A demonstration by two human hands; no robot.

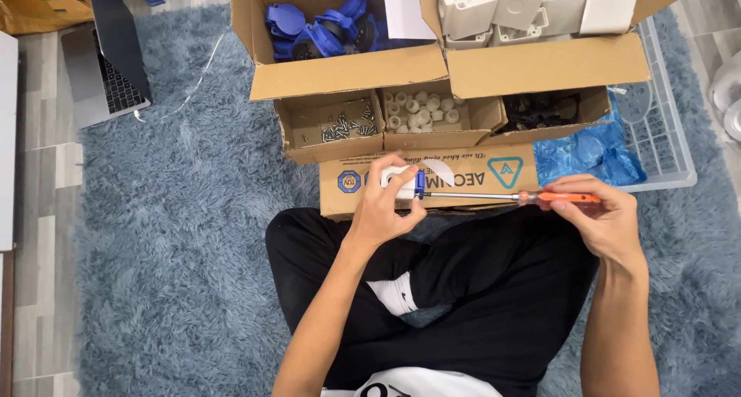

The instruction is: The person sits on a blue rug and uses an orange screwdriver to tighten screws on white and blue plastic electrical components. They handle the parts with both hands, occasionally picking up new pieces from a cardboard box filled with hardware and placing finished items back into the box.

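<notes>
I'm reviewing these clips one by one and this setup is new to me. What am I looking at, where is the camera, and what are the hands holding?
There is no machine here: a person sits cross-legged on a shaggy blue-grey rug, filmed by a camera on their own head looking down. The left hand holds a small white and blue part. The right hand grips an orange-handled screwdriver, its tip at that part. In front stand cardboard boxes: screws, small white rings, black parts, blue parts and white housings. A laptop lies at the upper left.
</notes>
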